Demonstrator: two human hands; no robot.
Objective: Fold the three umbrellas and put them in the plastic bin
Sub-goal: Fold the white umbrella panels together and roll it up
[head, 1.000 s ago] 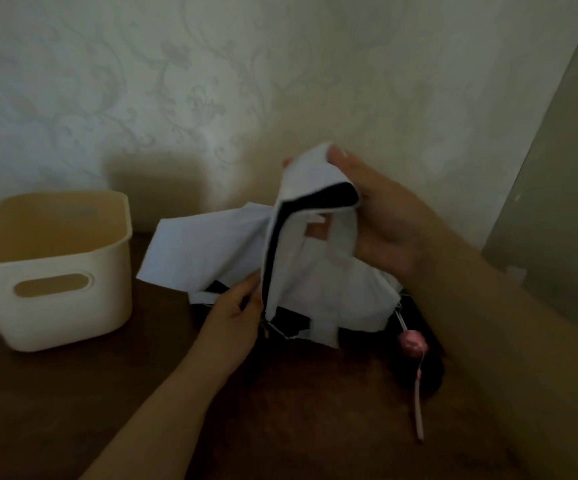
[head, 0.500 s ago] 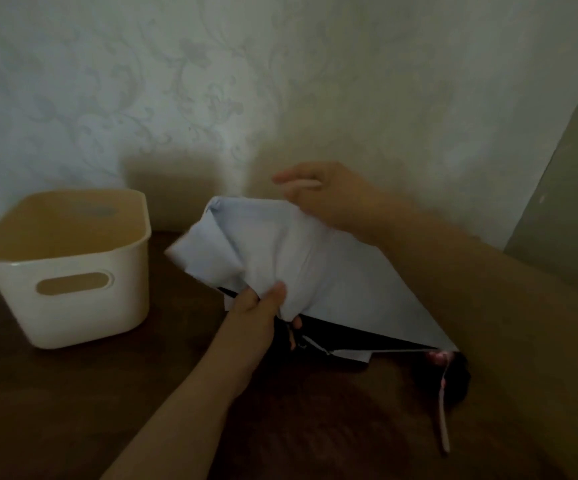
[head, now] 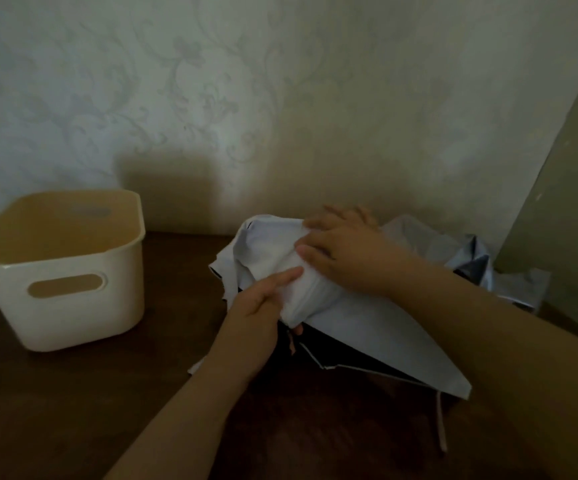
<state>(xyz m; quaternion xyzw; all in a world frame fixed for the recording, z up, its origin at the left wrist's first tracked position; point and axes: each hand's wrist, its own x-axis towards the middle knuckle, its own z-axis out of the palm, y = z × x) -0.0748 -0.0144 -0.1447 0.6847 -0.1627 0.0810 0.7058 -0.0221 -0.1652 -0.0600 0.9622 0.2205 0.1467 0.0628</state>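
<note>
While left hand (head: pixel 258 315) grips white umbrella (head: pixel 360 327) | right hand (head: pixel 344 256) presses flat, fingers straight

Worktop (head: pixel 73 403): dark brown wood with a faint sheen, filling the lower part of the view and running back to the wall.
Wall (head: pixel 280 98): pale, papered with a faint raised pattern of scrolling leaves and flowers; a soft dark shadow falls on it low down, left of centre.
Panel (head: pixel 571 216): plain dull olive surface at the right edge, its slanted border meeting the wall.
</note>
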